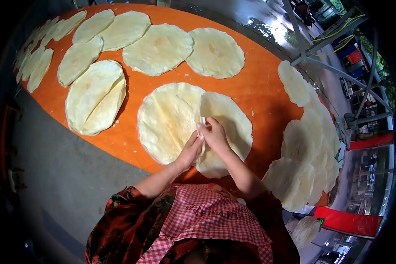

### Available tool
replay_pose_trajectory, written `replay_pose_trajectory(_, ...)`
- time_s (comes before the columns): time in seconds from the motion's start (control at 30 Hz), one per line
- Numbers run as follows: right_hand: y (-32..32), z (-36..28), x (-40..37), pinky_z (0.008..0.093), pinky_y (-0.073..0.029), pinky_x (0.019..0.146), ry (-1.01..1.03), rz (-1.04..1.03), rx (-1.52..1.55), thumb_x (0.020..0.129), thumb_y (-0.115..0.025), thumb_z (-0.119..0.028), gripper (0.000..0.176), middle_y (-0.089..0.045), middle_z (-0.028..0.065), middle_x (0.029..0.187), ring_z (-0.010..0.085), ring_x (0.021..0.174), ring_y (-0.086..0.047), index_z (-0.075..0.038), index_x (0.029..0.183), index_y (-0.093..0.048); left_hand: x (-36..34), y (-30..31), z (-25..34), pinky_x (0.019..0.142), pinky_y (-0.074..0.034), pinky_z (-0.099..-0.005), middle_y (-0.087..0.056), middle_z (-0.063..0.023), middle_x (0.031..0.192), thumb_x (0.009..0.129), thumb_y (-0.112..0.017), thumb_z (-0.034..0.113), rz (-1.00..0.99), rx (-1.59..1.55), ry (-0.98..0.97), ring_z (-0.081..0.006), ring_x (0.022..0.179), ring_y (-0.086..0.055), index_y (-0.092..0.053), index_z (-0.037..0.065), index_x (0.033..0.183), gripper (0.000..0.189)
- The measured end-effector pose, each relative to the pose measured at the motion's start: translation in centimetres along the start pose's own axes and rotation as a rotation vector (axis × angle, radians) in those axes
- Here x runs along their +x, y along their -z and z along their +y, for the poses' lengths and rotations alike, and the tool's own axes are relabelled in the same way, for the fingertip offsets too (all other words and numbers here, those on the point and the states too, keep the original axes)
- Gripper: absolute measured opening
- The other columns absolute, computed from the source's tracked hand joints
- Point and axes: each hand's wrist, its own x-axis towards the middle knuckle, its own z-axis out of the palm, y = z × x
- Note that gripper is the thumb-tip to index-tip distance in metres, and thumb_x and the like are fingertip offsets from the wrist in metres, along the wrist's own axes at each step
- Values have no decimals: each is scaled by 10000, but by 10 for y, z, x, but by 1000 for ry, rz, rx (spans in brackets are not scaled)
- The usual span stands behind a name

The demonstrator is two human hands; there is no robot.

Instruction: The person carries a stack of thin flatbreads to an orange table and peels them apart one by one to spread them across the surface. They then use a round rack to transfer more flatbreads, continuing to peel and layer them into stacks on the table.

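Observation:
Two round, pale flatbreads lie side by side in front of me on the orange table. My left hand (190, 149) is at the inner edge of the left flatbread (163, 123), fingers closed on its raised rim. Beside it, my right hand (213, 134) pinches the same upright edge, over the right flatbread (233, 119). The fingertips of both hands nearly touch. The left flatbread has a folded layer on top and looks like a stack. Which layers the fingers hold is partly hidden.
The orange table (264, 94) carries a folded stack of flatbreads (97, 97) at left, a row of flatbreads (158, 48) along the far side and an overlapping pile (312, 149) at right. Metal poles (339, 72) stand beyond the right edge.

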Motion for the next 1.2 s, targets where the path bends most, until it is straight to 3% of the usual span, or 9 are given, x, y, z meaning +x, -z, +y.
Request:
replay_pose_trajectory(0.17, 14, 25, -9, 247, -443, 616, -145, -29, 377, 898, -578, -130, 146, -586, -12, 744, 66, 689, -524, 10, 876, -614, -10, 8, 10, 961, -421, -365, -488, -140, 1276, 960, -469, 344, 3, -117, 209, -231, 1132, -491, -343, 9, 1387, 558)
replay_pose_trajectory(0.4, 20, 42, -18, 224, -441, 634, -40, 83, 176, 915, -560, -124, 128, -611, -1, 795, 55, 711, -544, -2, 890, -591, 2, 15, -2, 828, -497, -354, -572, -137, 1122, 954, -460, 282, 27, -283, 251, -223, 986, -568, -481, 2, 1230, 394)
replay_pose_trajectory(0.67, 11, -8, -39, 446, -480, 799, 119, 165, -508, 829, -616, -218, 263, -641, 222, 939, 402, 921, -606, 6, 964, -593, -2, -11, -2, 553, -436, -254, -569, -15, 783, 951, -536, 195, 103, 45, 99, -115, 635, -518, -581, 45, 1005, 165)
replay_pose_trajectory(0.73, 33, -4, -35, 395, -494, 771, 40, 213, -448, 819, -629, -160, 228, -657, 199, 907, 368, 859, -630, 13, 967, -613, 0, -4, -4, 437, -314, -220, -506, 54, 638, 963, -541, 252, 124, 29, 113, -51, 499, -398, -598, 69, 932, 194)
replay_pose_trajectory(0.87, 149, 20, -39, 307, -507, 692, 75, 328, 110, 835, -595, -48, 146, -668, 53, 832, 131, 769, -614, 20, 955, -643, 17, 65, 9, 686, -473, -321, -626, -92, 888, 959, -503, 201, 393, 236, 2, -176, 758, -559, -597, -16, 1004, 241)
replay_pose_trajectory(0.97, 243, 61, -55, 341, -489, 632, 15, 488, -80, 758, -633, -123, 187, -641, 94, 717, 169, 680, -608, 28, 867, -631, 29, 183, 3, 779, -467, -324, -648, -112, 948, 961, -472, 179, 464, 751, -129, -203, 847, -587, -608, -56, 1014, 276)
replay_pose_trajectory(1.0, 264, 94, -55, 356, -488, 622, 17, 497, -145, 753, -629, -131, 185, -644, 110, 714, 195, 672, -614, 26, 852, -628, 21, 193, 11, 778, -463, -331, -651, -104, 929, 966, -459, 185, 414, 238, -145, -216, 843, -583, -613, -66, 994, 296)
replay_pose_trajectory(1.13, 299, 233, -36, 449, -477, 609, 245, 727, -600, 757, -562, -90, 90, -623, 209, 736, 400, 676, -587, -10, 767, -601, -5, 228, 39, 491, -341, -269, -456, 8, 639, 927, -505, 184, 531, 387, -76, -109, 552, -425, -555, 76, 766, 201)
replay_pose_trajectory(1.2, 268, 166, -43, 422, -477, 753, -7, 449, -520, 837, -535, -72, 187, -650, 215, 911, 362, 873, -627, -17, 987, -633, -20, 213, 59, 453, -353, -262, -533, 6, 679, 910, -549, 173, 554, 156, -63, -116, 529, -478, -572, 82, 822, 129)
